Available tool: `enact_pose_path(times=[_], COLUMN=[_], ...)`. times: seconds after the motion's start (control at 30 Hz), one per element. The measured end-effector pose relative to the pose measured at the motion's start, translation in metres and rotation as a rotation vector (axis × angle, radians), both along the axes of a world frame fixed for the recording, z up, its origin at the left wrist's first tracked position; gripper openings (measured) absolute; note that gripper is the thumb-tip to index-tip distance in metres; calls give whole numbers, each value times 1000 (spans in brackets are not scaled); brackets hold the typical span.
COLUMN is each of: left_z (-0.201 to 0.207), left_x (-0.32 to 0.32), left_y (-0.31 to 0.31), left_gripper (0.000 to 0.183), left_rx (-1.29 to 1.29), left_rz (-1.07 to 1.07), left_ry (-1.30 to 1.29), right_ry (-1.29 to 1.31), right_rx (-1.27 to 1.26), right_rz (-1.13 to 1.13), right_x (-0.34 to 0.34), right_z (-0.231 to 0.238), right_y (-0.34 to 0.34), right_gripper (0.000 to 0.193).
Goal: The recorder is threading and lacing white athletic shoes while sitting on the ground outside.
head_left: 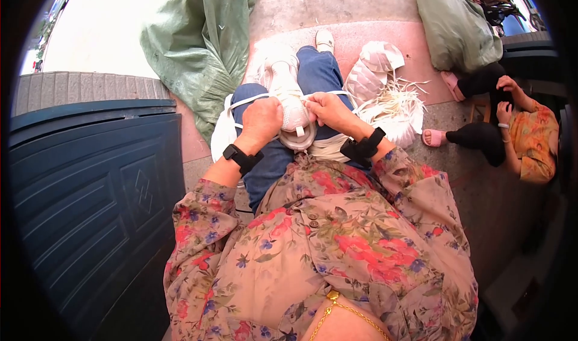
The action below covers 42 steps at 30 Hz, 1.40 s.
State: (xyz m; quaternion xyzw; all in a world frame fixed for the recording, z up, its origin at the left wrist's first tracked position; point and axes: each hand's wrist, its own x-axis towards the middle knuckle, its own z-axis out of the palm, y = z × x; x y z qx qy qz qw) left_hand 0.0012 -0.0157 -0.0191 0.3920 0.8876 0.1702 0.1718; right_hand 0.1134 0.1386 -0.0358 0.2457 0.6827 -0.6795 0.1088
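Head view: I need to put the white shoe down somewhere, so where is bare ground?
Bare pavement lies between the two green sacks, past the foot. The pink step beyond the white pile is partly free. The lap is crowded: both hands hold the white shoe there.

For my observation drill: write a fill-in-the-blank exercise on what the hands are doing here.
1. Both hands hold a white ____ on the person's lap.
2. The left hand and the right hand each wear a ____ wristband.
3. The large sack on the ground beyond the left hand is ____ in colour.
4. The trousers under the object are ____.

Missing words: shoe; black; green; blue
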Motion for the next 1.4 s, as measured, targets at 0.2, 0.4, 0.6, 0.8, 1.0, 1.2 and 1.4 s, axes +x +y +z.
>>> enact_pose_path(times=[0.2, 0.4, 0.6, 0.8, 1.0, 1.2, 1.4], left_z=[-19, 8, 7, -10, -3, -10, 5], left_x=[-2, 17, 16, 10, 9, 4, -8], left_y=[0, 9, 16, 21, 19, 10, 28], left_gripper=[11, 10, 19, 30, 40, 31, 16], left_rx=[171, 175, 126, 207, 428, 420, 281], left_rz=[282, -31, 92, 206, 513, 343, -131], left_ry=[-600, 93, -30, -243, -822, -654, -377], right_ry=[49, 223, 354, 399, 431, 405, 357], right_rx=[-5, 284, 411, 502, 537, 553, -467], right_rz=[-83, -127, -128, -131, -141, -149, -364], right_x=[-2, -1, -3, -4, -7, -18, -18], right_z=[3, 1, -4, 0, -4, -15, 53], right_y=[-7, -11, -12, -17, -21, -20, 27], right_gripper=[21, 21, 19, 17, 15, 14, 18])
